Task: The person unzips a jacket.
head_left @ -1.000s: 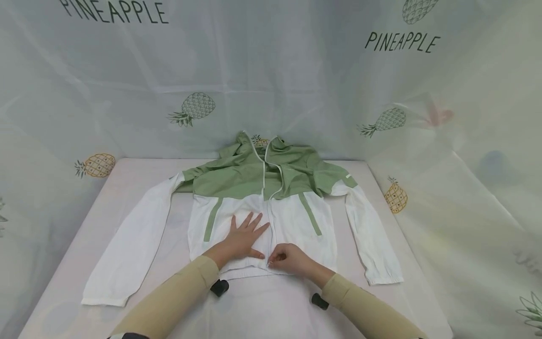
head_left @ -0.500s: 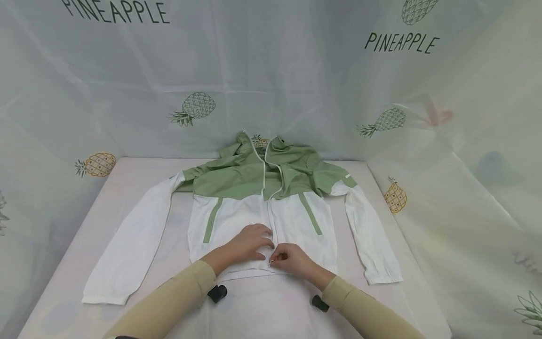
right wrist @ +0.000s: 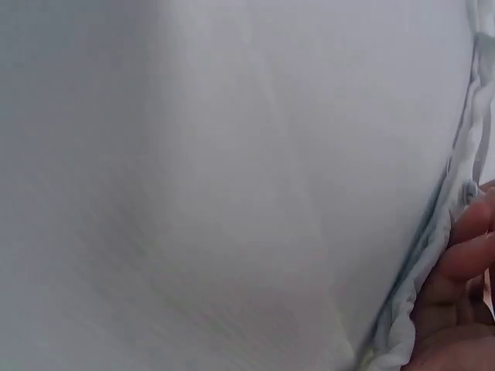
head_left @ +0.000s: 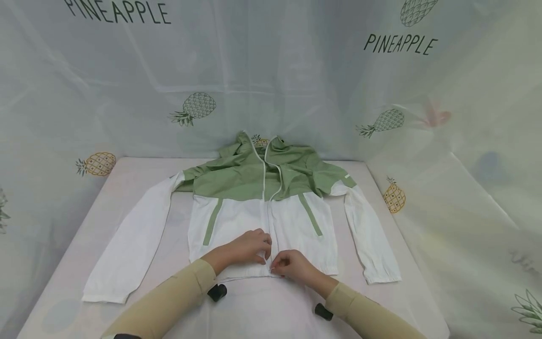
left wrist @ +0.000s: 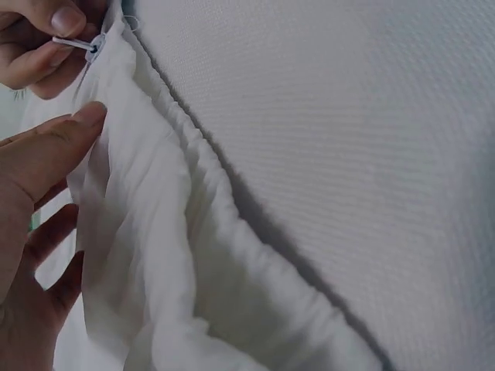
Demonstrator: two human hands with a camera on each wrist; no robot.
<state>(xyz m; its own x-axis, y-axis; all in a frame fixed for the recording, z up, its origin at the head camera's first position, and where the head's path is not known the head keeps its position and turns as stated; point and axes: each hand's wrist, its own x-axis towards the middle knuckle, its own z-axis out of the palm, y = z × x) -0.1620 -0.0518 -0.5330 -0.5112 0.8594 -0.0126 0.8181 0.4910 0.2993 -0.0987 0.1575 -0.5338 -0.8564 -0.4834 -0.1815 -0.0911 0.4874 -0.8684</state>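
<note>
A green and white hooded jacket [head_left: 262,207] lies face up on the table, sleeves spread to both sides. Both hands meet at the bottom of its front zipper. My left hand [head_left: 250,247] is curled and grips the white front panel beside the zipper; the left wrist view shows its thumb [left wrist: 54,151] on the bunched hem [left wrist: 193,255]. My right hand [head_left: 292,264] pinches the small zipper pull [left wrist: 81,45] at the hem. In the right wrist view only the fingers [right wrist: 464,263] and the gathered hem edge [right wrist: 433,255] show.
A pale cloth covers the table [head_left: 262,310]. A sheet printed with pineapples [head_left: 195,106] hangs close behind and along both sides. The jacket's sleeves [head_left: 127,245] reach toward the table's side edges. Black wrist camera mounts [head_left: 217,292] sit under my forearms.
My left hand, flat with spread fingers on the white panel a second ago, has curled and drawn back to the zipper edge. My right hand has shifted slightly toward the hem.
</note>
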